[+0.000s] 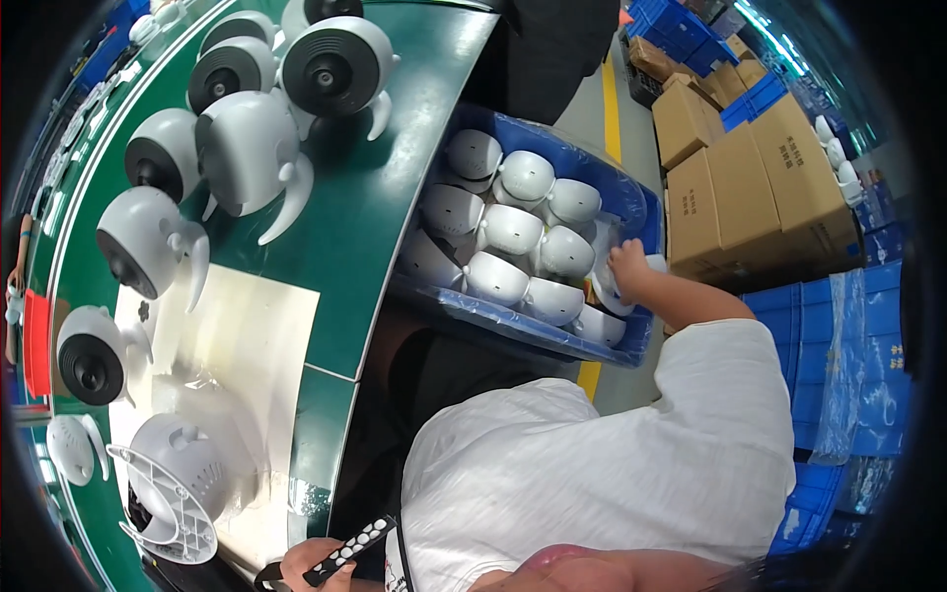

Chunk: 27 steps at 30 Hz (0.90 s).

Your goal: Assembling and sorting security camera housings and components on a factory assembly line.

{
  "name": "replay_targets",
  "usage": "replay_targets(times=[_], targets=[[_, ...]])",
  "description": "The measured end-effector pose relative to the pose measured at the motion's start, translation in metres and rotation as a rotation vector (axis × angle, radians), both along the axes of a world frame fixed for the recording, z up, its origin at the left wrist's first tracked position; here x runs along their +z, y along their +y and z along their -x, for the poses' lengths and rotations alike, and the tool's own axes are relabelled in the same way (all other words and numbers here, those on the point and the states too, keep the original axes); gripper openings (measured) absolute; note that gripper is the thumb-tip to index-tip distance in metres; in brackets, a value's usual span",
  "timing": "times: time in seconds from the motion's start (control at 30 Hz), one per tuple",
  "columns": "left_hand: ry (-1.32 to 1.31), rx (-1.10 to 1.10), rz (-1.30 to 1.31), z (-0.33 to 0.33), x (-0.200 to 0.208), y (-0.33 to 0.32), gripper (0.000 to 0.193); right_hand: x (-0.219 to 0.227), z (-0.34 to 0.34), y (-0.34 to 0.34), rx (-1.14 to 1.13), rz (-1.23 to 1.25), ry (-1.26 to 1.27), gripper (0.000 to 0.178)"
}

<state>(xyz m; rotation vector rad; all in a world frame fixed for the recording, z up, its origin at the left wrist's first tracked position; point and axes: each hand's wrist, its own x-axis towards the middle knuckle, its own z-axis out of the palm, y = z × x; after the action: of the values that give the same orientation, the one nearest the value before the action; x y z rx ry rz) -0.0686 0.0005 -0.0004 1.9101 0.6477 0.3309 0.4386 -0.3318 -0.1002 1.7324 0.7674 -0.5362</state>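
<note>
My right hand [628,268] reaches into a blue plastic bin [646,212] on the right, its fingers curled onto a white plastic housing [612,296] at the bin's right end. Several more rounded white housings [513,230] sit in rows in that bin. At the lower edge, my left hand [318,566] is closed around a black strip with white spots [351,550]; its kind is unclear. Beside it on the bench lies a white housing with a ribbed, curved frame [182,483], partly in clear plastic film.
Several white rounded units with black round fronts [333,74] stand along the green bench [345,217]. A cream sheet [252,331] lies under some. Cardboard boxes [730,197] and blue crates [829,345] are stacked at right. A person in dark clothing [543,49] stands beyond the bin.
</note>
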Motion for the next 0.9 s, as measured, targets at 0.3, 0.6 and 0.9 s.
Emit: replay_targets(times=[0.3,0.6,0.9], targets=[[0.099,0.033,0.135,0.023,0.005,-0.013,0.032,-0.028,-0.044,0.04,-0.247,0.224,0.085,0.071],[-0.196,0.044,-0.023,-0.04,0.049,-0.022,0.017,-0.092,-0.074,-0.006,-0.44,-0.128,0.013,0.069],[-0.244,0.125,0.02,-0.01,0.042,-0.029,0.014,-0.125,-0.062,-0.036,-0.31,-0.528,0.011,0.064]])
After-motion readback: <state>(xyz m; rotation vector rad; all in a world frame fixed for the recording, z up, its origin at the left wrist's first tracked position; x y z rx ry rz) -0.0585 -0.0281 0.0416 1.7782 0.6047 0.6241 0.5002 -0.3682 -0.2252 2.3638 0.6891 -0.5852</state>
